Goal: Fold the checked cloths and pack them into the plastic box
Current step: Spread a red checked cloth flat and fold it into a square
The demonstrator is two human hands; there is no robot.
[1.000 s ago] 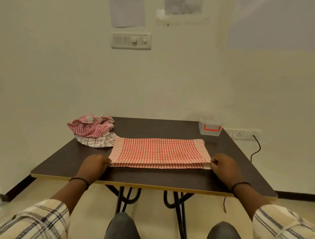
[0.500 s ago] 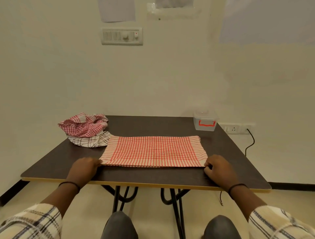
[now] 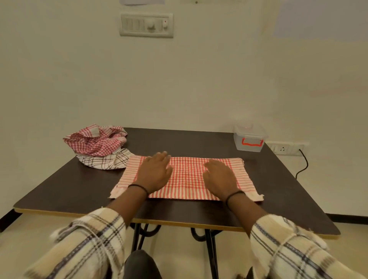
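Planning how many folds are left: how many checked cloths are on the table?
3 visible: red checked cloth flat at the front; crumpled red cloth far left, atop a black-lined cloth. More may hide in that pile.

A plain cream wall [image 3: 199, 79] fills most of the view. A white switch panel [image 3: 146, 25] with a round knob is mounted high on it, and the lower edge of a paper sheet [image 3: 142, 1] is seen just above. A paler rectangular patch [image 3: 322, 20] is seen at the upper right. A wall socket [image 3: 283, 148] is fixed low on the right, just beyond the table's far right corner, and a black cable [image 3: 302, 164] hangs from it. A dark brown table [image 3: 189, 142] with a light-coloured front edge is carried on black metal legs [image 3: 209, 253]. The floor [image 3: 29, 229] is pale, and a dark skirting strip [image 3: 348, 218] runs along the wall's base.
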